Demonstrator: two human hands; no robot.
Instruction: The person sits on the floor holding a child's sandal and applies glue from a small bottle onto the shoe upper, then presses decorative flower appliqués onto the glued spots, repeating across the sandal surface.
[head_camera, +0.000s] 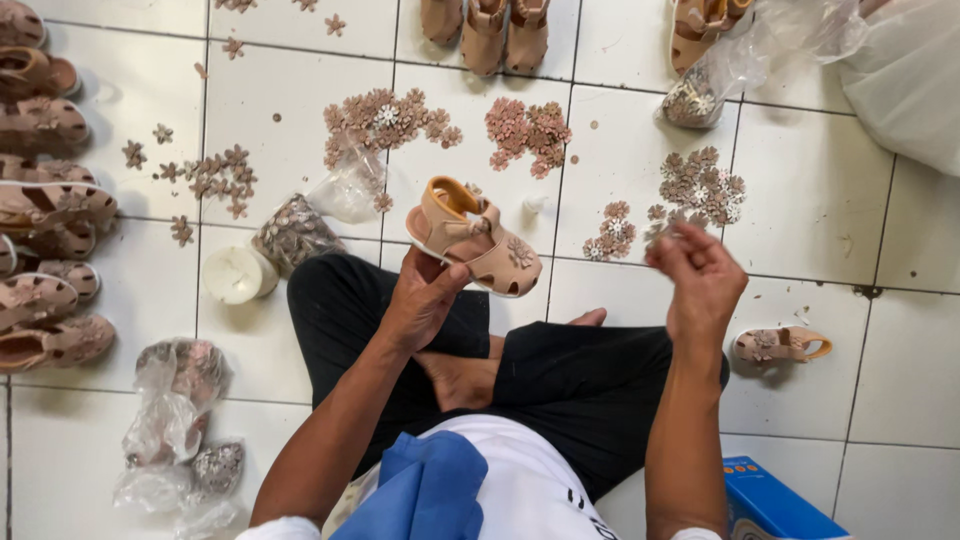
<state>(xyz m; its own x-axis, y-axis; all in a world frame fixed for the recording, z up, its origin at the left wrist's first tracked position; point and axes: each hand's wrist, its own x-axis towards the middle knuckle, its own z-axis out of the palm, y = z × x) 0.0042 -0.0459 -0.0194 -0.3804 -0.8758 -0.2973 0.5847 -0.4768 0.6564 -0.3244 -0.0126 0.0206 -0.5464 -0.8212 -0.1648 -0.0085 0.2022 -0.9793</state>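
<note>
I sit cross-legged on a white tiled floor. My left hand (425, 298) holds a small tan child's sandal (474, 238) by its heel end, toe pointing right; a flower ornament sits on its side. My right hand (700, 275) is raised to the right of the sandal, its fingertips pinched on a small flower ornament (668, 228) that is hard to make out. Piles of pink and brown flower ornaments (527, 130) lie on the tiles just beyond both hands.
A row of sandals (45, 200) lines the left edge, more sandals (485, 30) at the top. A single sandal (778, 345) lies by my right knee. Plastic bags of ornaments (295, 232), a white round tub (236, 274) and a blue box (770, 500) surround me.
</note>
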